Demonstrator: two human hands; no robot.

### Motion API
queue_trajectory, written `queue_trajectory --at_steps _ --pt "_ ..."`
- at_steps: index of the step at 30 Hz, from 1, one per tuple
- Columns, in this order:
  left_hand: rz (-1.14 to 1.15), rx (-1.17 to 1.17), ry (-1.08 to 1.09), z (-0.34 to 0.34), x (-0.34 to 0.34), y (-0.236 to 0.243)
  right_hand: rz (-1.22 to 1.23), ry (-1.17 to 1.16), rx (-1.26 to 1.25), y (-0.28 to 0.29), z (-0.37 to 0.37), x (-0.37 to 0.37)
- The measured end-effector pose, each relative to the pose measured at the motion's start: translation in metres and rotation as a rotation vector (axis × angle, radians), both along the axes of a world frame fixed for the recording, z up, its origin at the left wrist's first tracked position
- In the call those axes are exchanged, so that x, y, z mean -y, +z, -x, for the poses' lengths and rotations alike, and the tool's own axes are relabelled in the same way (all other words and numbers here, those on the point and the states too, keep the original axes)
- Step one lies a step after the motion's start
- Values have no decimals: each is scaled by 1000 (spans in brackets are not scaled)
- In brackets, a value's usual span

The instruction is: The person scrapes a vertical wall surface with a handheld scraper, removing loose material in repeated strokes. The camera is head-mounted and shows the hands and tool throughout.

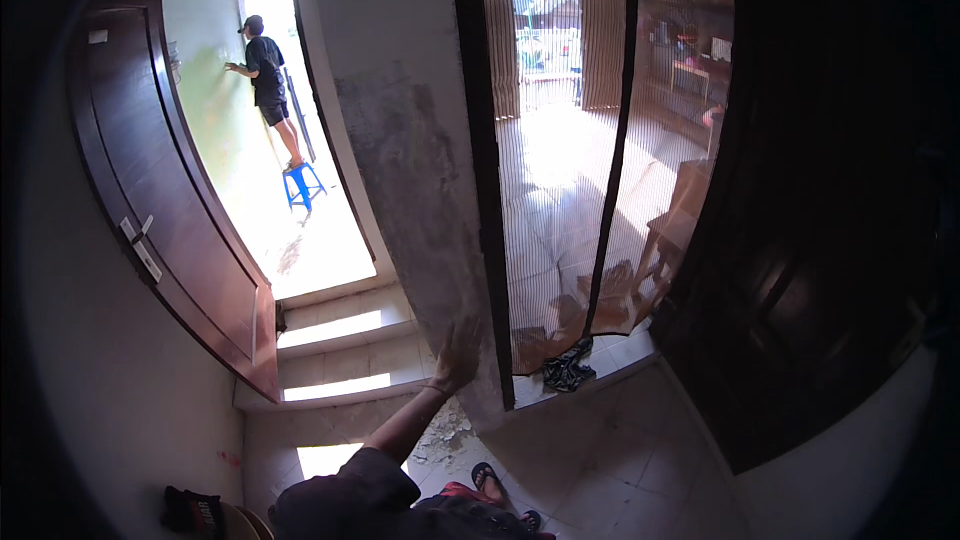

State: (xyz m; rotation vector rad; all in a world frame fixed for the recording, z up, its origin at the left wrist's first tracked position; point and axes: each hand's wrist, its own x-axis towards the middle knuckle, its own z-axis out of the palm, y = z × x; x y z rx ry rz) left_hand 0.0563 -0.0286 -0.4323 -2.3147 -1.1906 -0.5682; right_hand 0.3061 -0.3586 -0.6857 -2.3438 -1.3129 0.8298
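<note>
My left hand (455,355) is raised against the lower part of a grey, patchy plastered wall (400,190) between two doorways, its fingers spread and seemingly touching the surface. I see no object in it. The bare forearm runs up from my dark sleeve at the lower edge. Rough flaking patches and pale debris (448,435) show at the foot of the wall. My sandalled feet (488,482) are below. My right hand is out of view.
An open wooden door (175,190) and steps (340,340) lead outside, where a person (268,75) stands on a blue stool (303,180), facing a wall. Right are a striped screen curtain (550,240), patterned cloth (568,368) and dark door (800,190). A dark item (190,510) is lower left.
</note>
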Motion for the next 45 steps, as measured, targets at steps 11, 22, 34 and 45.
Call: queue_trajectory --at_steps 11,22,34,45 --pt "-657 273 58 15 -69 343 215 -214 -71 -55 -3 57" --pt "-594 -35 202 53 -89 270 -265 -618 -486 31 -56 -62" --pt "-350 475 -351 83 -110 130 -948 -357 -352 256 131 -253" --pt "-353 457 -498 88 -104 146 -1399 66 316 562 219 -309"
